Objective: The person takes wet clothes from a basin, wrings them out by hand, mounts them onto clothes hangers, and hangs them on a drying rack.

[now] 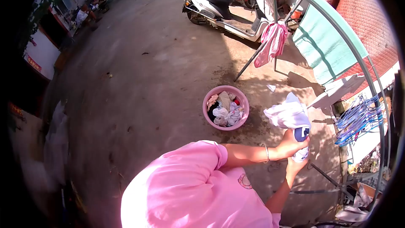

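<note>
Over open ground [256, 131] beside the pink basin's rim [226, 128], left grip [290, 144] and right grip [296, 166] clasp white cloth [288, 114].

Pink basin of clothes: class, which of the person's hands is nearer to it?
Left. The left hand grips the white cloth, below and right of the pink basin in the picture; the right hand is lower and farther away.
</note>
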